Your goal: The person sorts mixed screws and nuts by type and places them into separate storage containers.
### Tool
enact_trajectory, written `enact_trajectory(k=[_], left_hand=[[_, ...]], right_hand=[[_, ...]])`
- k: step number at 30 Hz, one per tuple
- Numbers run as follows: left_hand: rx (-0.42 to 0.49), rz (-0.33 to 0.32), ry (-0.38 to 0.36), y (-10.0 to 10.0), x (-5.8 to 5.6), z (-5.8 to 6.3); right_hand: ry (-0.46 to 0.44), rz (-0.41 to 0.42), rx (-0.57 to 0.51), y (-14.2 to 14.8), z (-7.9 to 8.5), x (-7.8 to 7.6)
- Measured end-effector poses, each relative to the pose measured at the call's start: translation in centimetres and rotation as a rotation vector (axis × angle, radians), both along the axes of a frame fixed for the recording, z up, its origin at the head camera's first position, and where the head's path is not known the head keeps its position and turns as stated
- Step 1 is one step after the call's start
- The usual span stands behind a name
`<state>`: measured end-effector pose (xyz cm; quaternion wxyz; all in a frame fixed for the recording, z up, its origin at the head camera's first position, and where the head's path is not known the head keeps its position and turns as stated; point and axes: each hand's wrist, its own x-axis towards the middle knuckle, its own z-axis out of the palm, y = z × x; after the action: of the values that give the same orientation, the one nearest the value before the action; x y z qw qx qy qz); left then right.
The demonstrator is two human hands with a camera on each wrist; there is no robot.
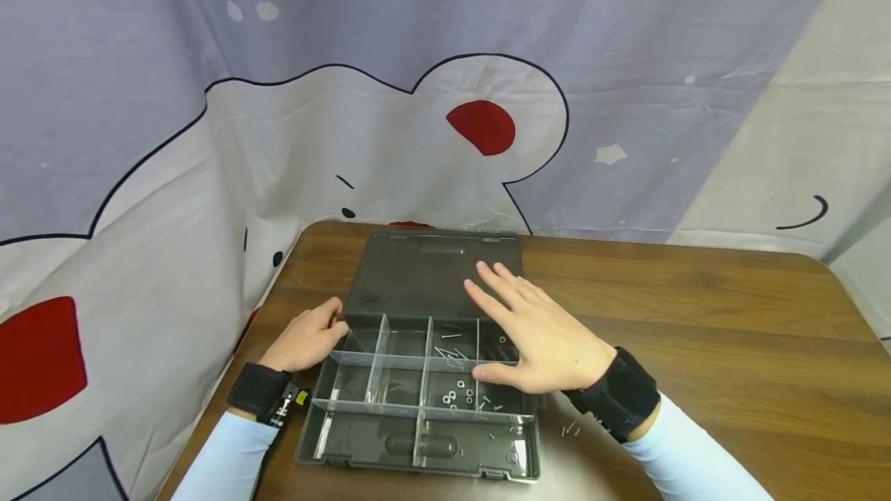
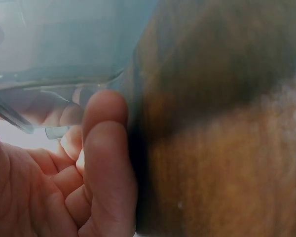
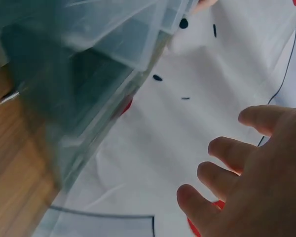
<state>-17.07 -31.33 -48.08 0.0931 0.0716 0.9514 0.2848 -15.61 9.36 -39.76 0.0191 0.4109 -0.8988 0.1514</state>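
Here, screws (image 1: 451, 354) and nuts (image 1: 460, 384) in right-hand compartments (image 1: 473, 439) of the grey box (image 1: 362, 433).

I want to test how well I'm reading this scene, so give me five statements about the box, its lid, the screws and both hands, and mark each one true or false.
1. The box has its lid open. True.
2. The fingers of the right hand are spread. True.
3. Both hands are at the right side of the box. False: the left hand is at its left edge.
4. Every screw is inside the box. False: a few small screws lie on the table, to the right of the box.
5. The row nearest the person has two compartments. True.
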Motion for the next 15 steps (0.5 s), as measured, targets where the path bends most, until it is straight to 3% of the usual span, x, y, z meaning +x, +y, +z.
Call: enact_trajectory(k=[6, 15], left_hand=[[-0.009, 0.002, -0.003, -0.1, 0.0, -0.1], [-0.006, 0.005, -0.004, 0.0, 0.0, 0.0]], right_hand=[[0.044, -0.036, -0.029, 3.6, -1.1, 1.8], [0.119, -0.053, -0.076, 7.7, -4.5, 6.0]])
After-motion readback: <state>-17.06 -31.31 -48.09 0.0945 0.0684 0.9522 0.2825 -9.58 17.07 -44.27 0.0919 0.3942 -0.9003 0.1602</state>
